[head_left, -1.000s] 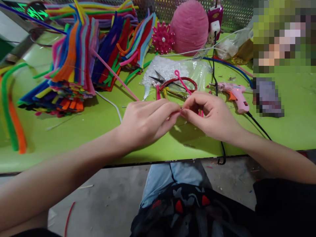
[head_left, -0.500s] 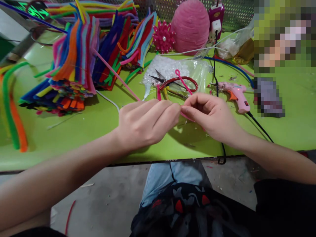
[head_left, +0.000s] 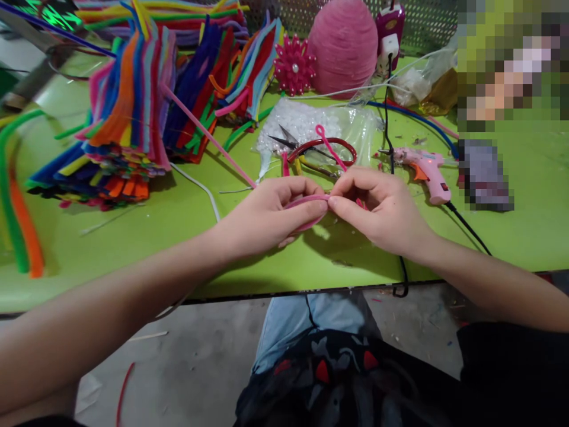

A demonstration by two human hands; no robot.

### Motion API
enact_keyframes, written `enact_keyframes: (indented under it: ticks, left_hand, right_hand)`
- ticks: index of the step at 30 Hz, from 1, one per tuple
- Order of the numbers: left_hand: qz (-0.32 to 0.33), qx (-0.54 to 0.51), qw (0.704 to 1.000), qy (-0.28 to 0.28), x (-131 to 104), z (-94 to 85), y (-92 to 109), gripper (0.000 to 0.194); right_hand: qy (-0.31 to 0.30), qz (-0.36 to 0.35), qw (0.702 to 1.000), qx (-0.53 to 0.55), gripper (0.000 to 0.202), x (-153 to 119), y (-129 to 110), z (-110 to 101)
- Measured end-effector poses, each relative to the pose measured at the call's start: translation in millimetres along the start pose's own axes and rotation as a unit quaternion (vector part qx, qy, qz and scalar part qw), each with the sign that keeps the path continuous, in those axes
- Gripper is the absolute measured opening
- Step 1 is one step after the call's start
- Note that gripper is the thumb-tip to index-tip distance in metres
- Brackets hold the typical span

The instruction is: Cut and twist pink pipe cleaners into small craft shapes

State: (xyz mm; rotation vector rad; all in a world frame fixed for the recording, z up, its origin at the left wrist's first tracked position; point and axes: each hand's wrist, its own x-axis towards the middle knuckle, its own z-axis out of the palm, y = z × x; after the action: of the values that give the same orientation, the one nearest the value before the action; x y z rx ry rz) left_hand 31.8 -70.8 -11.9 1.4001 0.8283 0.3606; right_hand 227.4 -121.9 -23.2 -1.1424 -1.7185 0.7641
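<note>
Between thumb and fingers, my left hand (head_left: 267,210) pinches a bent pink pipe cleaner (head_left: 306,204). My right hand (head_left: 382,210) grips the same piece at its right end, thumb against forefinger, with the two hands' fingertips nearly touching. A bit of brighter pink shows under the right fingers. Just beyond the hands lie red-handled scissors (head_left: 353,155) with their blades apart, and a looped hot-pink pipe cleaner (head_left: 326,142) crosses the handle. Behind these rests a clear bag of white beads (head_left: 306,121). One long pink pipe cleaner (head_left: 208,136) slants from a bundle toward my left hand.
Bundles of coloured pipe cleaners (head_left: 128,112) fill the left of the green table (head_left: 169,249). At the back stand a pink flower (head_left: 295,65) and a pink wrapped dome (head_left: 342,50). A pink glue gun (head_left: 427,169) and a black cord (head_left: 390,118) are on the right.
My left hand has rolled over, from its back facing up to thumb uppermost, which exposes the pink pipe cleaner. My right hand has stayed nearly in place, still pinching. The view has shifted slightly.
</note>
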Motion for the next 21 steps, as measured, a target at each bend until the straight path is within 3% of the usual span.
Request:
enact_keyframes:
  ticks: [7, 11, 21]
  left_hand:
    - [0.072, 0.089, 0.993, -0.026, -0.2, -3.5, -1.7, 0.018]
    - [0.051, 0.070, 0.994, -0.072, -1.7, -3.3, -0.9, 0.019]
    - [0.063, 0.063, 0.995, -0.054, -1.0, -9.4, -3.9, 0.021]
  right_hand:
    - [0.017, -0.062, 0.995, -0.077, 0.014, 0.6, 4.7, -0.6]
    - [0.000, -0.147, 0.982, -0.123, 0.012, 1.1, 5.4, -5.0]
    - [-0.043, -0.197, 0.964, -0.171, 0.011, 2.2, 5.5, -13.6]
